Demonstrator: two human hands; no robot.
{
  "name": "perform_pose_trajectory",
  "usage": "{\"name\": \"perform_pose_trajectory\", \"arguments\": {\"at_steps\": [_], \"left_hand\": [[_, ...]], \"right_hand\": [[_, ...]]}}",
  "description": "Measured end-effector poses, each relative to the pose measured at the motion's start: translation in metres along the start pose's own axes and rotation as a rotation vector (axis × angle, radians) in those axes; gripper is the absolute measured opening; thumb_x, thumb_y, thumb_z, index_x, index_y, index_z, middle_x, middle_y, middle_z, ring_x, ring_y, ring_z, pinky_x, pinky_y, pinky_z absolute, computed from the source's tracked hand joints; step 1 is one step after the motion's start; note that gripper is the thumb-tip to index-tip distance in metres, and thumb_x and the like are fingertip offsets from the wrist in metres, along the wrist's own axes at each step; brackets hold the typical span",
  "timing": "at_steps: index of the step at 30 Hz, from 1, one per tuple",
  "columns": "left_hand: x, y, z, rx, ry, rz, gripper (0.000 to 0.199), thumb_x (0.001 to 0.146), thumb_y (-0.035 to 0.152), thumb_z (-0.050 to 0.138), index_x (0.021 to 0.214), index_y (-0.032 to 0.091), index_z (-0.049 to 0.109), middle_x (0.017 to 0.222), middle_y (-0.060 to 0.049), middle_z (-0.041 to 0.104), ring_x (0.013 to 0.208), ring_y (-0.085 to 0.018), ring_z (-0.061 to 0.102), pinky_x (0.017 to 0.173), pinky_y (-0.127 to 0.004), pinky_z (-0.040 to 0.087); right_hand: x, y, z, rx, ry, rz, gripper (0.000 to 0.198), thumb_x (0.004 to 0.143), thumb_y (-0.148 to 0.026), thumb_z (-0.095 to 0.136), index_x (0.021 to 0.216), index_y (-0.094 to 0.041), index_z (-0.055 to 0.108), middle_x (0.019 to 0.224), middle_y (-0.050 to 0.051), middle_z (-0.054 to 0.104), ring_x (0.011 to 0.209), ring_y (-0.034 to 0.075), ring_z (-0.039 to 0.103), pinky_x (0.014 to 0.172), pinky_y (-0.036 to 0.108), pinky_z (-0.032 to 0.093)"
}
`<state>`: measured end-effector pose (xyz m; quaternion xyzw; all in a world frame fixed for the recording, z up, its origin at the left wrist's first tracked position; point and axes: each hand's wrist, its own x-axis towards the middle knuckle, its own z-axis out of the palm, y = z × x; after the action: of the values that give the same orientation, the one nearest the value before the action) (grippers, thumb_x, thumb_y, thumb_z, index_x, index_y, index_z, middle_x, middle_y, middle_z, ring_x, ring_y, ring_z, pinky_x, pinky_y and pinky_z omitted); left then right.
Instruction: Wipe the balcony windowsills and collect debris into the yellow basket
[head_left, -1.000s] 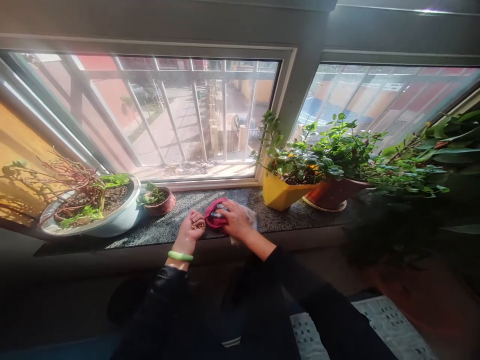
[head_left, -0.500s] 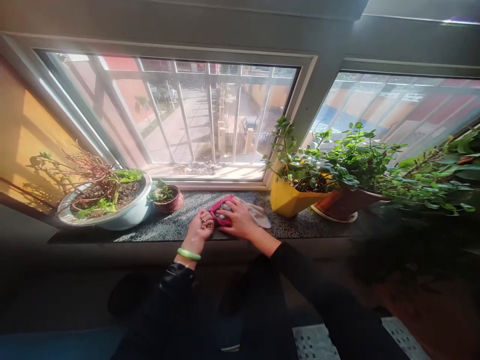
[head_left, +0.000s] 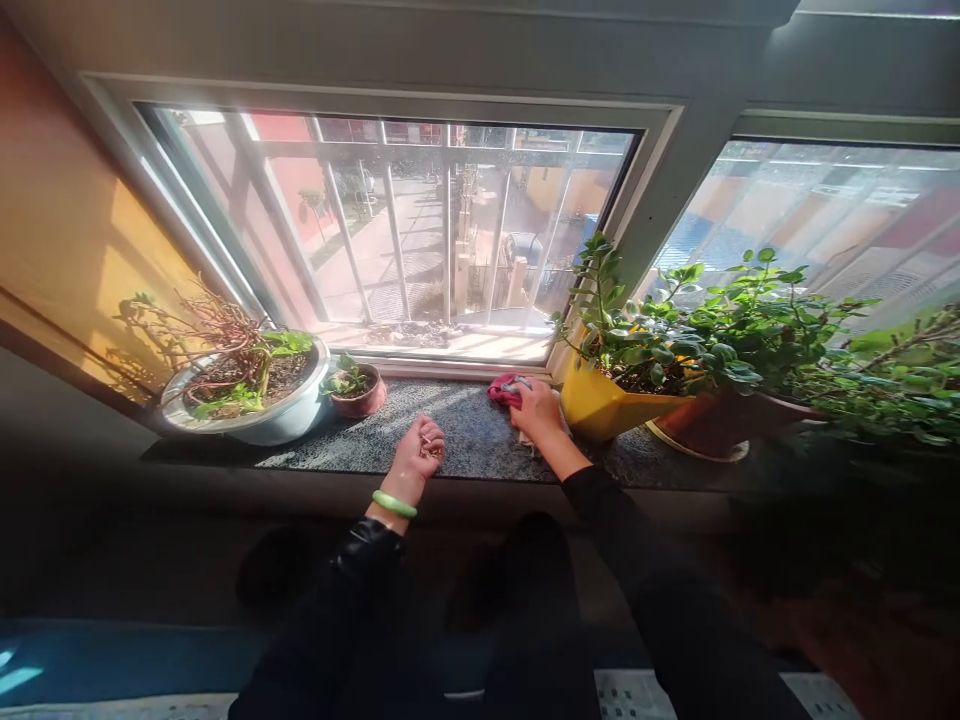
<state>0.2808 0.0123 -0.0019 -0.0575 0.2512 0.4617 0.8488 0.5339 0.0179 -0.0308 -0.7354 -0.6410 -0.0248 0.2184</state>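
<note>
My right hand (head_left: 536,410) presses a bunched pink and pale cloth (head_left: 501,391) onto the speckled stone sill (head_left: 457,425), close to the yellow planter (head_left: 600,400). The fingers are bent over the cloth and hide part of it. To the left, my left hand (head_left: 417,455) is curled, palm up, above the front of the sill. Small brownish bits (head_left: 430,449) show between its fingers; I cannot make out exactly what they are. A green bangle (head_left: 394,503) circles that wrist. Beyond this hand stands a small terracotta pot (head_left: 365,398) with a low plant.
A large pale pot (head_left: 285,415) with a straggly plant is at the left end of the sill. A brown pot (head_left: 697,425) on a saucer stands right of the yellow planter, with leafy stems spreading right. The window (head_left: 420,250) rises behind, barred outside.
My right hand has moved right and back across the sill, and the cloth is now bunched beside the yellow planter. The left hand stays curled, now apart from the cloth. The view has shifted slightly.
</note>
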Motion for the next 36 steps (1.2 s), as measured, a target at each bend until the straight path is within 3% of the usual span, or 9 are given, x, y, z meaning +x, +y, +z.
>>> {"name": "perform_pose_trajectory", "arguments": {"at_steps": [4, 9, 12, 16, 21, 25, 30, 34, 36], "left_hand": [[-0.002, 0.0, -0.001, -0.009, -0.017, 0.001, 0.04, 0.108, 0.027, 0.034, 0.069, 0.019, 0.037, 0.049, 0.009, 0.032, 0.035, -0.004, 0.033, 0.032, -0.011, 0.021], [0.0, -0.001, -0.002, -0.022, -0.04, 0.016, 0.042, 0.108, 0.029, 0.031, 0.069, 0.019, 0.037, 0.048, 0.009, 0.033, 0.035, -0.003, 0.034, 0.032, -0.01, 0.022], [0.002, -0.001, -0.002, -0.027, -0.029, 0.023, 0.042, 0.109, 0.029, 0.03, 0.069, 0.019, 0.037, 0.048, 0.009, 0.033, 0.034, -0.003, 0.034, 0.032, -0.011, 0.022], [0.002, -0.001, -0.004, -0.022, -0.033, 0.002, 0.041, 0.109, 0.03, 0.031, 0.07, 0.019, 0.038, 0.048, 0.009, 0.034, 0.034, -0.003, 0.035, 0.032, -0.011, 0.022], [0.0, -0.002, -0.006, -0.03, -0.058, -0.013, 0.04, 0.108, 0.031, 0.033, 0.07, 0.019, 0.037, 0.049, 0.009, 0.034, 0.035, -0.003, 0.033, 0.032, -0.011, 0.021], [-0.005, -0.004, -0.005, -0.043, -0.051, 0.005, 0.04, 0.108, 0.031, 0.034, 0.07, 0.019, 0.037, 0.049, 0.009, 0.033, 0.034, -0.003, 0.032, 0.032, -0.011, 0.02], [-0.005, -0.005, -0.005, -0.057, -0.058, 0.034, 0.04, 0.107, 0.031, 0.035, 0.069, 0.019, 0.036, 0.049, 0.009, 0.03, 0.034, -0.003, 0.032, 0.032, -0.01, 0.019], [0.002, -0.002, -0.009, -0.063, -0.035, 0.058, 0.04, 0.108, 0.028, 0.034, 0.069, 0.019, 0.038, 0.049, 0.01, 0.027, 0.032, -0.002, 0.027, 0.031, -0.01, 0.017], [0.004, 0.0, -0.01, -0.073, -0.04, 0.062, 0.041, 0.108, 0.027, 0.032, 0.069, 0.019, 0.038, 0.048, 0.01, 0.027, 0.031, -0.002, 0.026, 0.031, -0.011, 0.017]], "right_hand": [[-0.001, -0.033, -0.001, 0.022, 0.129, 0.092, 0.044, 0.084, -0.028, 0.058, 0.127, -0.021, 0.066, 0.14, 0.013, 0.055, 0.122, 0.033, 0.048, 0.1, 0.046, 0.043], [0.029, -0.12, 0.028, 0.071, 0.04, -0.287, 0.047, 0.086, -0.039, 0.061, 0.132, -0.033, 0.063, 0.148, 0.003, 0.052, 0.136, 0.035, 0.037, 0.109, 0.05, 0.036], [0.047, -0.143, 0.04, 0.035, -0.033, -0.379, 0.037, 0.089, -0.041, 0.056, 0.124, -0.035, 0.068, 0.143, 0.001, 0.057, 0.133, 0.036, 0.039, 0.107, 0.05, 0.036], [0.047, -0.104, 0.035, 0.029, -0.036, -0.343, 0.036, 0.091, -0.038, 0.054, 0.122, -0.028, 0.07, 0.141, 0.005, 0.059, 0.125, 0.034, 0.043, 0.103, 0.047, 0.037], [0.024, -0.02, 0.009, -0.055, 0.034, -0.028, 0.04, 0.089, -0.036, 0.057, 0.124, -0.021, 0.068, 0.14, 0.012, 0.057, 0.117, 0.035, 0.043, 0.096, 0.048, 0.039], [0.019, -0.011, -0.007, -0.104, 0.075, 0.149, 0.04, 0.089, -0.031, 0.055, 0.123, -0.014, 0.068, 0.128, 0.016, 0.063, 0.109, 0.034, 0.047, 0.093, 0.045, 0.039], [0.036, -0.096, 0.009, 0.012, 0.182, -0.068, 0.041, 0.09, -0.033, 0.058, 0.128, -0.019, 0.066, 0.137, 0.012, 0.06, 0.114, 0.034, 0.046, 0.094, 0.044, 0.039], [0.058, -0.177, 0.04, 0.042, 0.016, -0.425, 0.033, 0.093, -0.035, 0.058, 0.122, -0.025, 0.07, 0.132, 0.007, 0.064, 0.113, 0.03, 0.047, 0.096, 0.041, 0.038], [0.068, -0.196, 0.053, 0.041, -0.026, -0.492, 0.033, 0.094, -0.04, 0.058, 0.124, -0.03, 0.069, 0.13, 0.001, 0.065, 0.113, 0.027, 0.046, 0.097, 0.038, 0.037]]}}
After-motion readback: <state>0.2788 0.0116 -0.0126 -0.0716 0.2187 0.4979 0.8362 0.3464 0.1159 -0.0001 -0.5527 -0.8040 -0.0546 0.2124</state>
